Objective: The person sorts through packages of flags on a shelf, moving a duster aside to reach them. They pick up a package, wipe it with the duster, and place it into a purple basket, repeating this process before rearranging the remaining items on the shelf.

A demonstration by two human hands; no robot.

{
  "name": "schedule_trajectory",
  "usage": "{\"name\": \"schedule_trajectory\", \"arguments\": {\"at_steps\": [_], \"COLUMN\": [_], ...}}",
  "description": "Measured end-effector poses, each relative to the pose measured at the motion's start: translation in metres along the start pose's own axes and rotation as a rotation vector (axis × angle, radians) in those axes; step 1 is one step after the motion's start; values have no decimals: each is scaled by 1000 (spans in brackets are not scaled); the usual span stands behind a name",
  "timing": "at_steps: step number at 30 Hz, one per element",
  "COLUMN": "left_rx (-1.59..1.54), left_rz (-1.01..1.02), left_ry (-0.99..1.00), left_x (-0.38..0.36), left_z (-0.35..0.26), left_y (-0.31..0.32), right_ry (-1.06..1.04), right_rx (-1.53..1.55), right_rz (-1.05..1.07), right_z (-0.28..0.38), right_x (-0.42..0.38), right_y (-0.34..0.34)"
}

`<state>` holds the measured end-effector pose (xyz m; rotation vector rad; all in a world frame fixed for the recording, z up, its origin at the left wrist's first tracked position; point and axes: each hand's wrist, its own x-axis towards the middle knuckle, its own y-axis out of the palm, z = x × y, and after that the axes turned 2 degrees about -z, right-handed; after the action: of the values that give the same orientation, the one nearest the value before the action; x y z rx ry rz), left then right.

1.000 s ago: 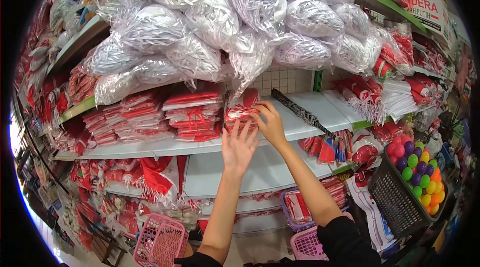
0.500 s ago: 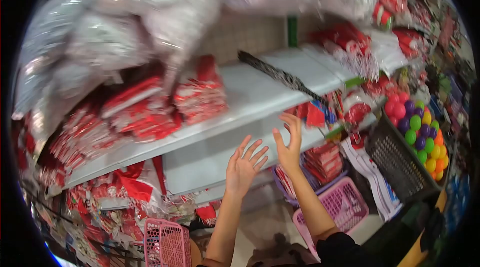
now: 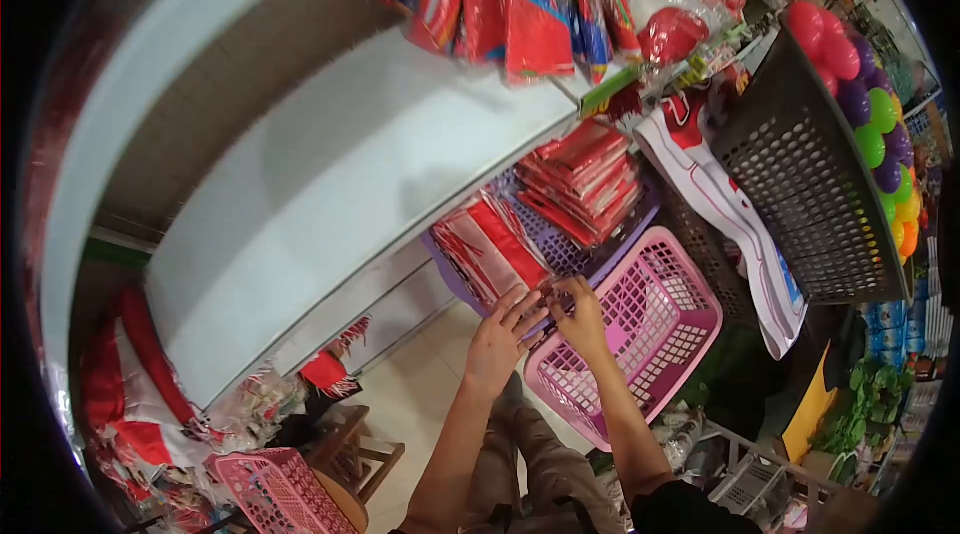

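My left hand [image 3: 500, 339] is over the near rim of a purple basket [image 3: 640, 239], its fingers apart and nothing in it. Close beside it, my right hand [image 3: 583, 324] has its thumb and forefinger apart, also over that rim. Just beyond my fingertips, a plastic-wrapped red and white fringed packet [image 3: 490, 249] lies in the basket. A stack of flat red packets [image 3: 585, 184] fills its farther end. Below my right hand sits a pink basket [image 3: 690, 329] with open lattice sides.
A pale shelf [image 3: 340, 154] stretches across the left, with red bagged goods [image 3: 535, 24] at its far end. A dark perforated crate [image 3: 800, 174] of coloured balls [image 3: 870, 114] stands right, a white and red cloth [image 3: 725, 199] hanging beside it. Another pink basket [image 3: 280, 489] and a wooden stool [image 3: 355, 454] are lower left.
The view has tipped down and shifted toward the baskets. Both hands, raised in front of the shelves before, are now lower and closer together at the purple basket.
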<state>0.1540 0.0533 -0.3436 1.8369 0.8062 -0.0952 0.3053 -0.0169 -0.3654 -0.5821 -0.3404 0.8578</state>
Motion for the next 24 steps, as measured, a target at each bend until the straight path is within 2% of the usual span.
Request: {"name": "schedule_trajectory", "arguments": {"at_steps": [4, 5, 8, 11, 14, 17, 20, 21, 24], "left_rx": [74, 152, 548, 476, 466, 504, 377, 257, -41], "left_rz": [-85, -75, -247, -319, -318, -360, -412, -359, -222], "left_ry": [56, 37, 94, 124, 195, 200, 147, 167, 183], "left_x": [18, 19, 33, 51, 62, 58, 47, 44, 28], "left_z": [16, 14, 8, 7, 16, 19, 12, 9, -7], "left_y": [-26, -33, -29, -32, -41, -45, -42, -40, -24], "right_ry": [7, -2, 21, 140, -8, -128, 212, 312, 224], "right_rx": [-207, -242, -402, -517, -383, -243, 241, 474, 752], "right_rz": [-19, -17, 49, 167, -59, -24, 124, 160, 59], "right_z": [-10, -11, -23, -20, -18, -15, 0, 11, 35], "right_x": [13, 20, 38, 45, 43, 40, 33, 27, 10], "right_y": [22, 28, 52, 67, 73, 61, 31, 20, -2]}}
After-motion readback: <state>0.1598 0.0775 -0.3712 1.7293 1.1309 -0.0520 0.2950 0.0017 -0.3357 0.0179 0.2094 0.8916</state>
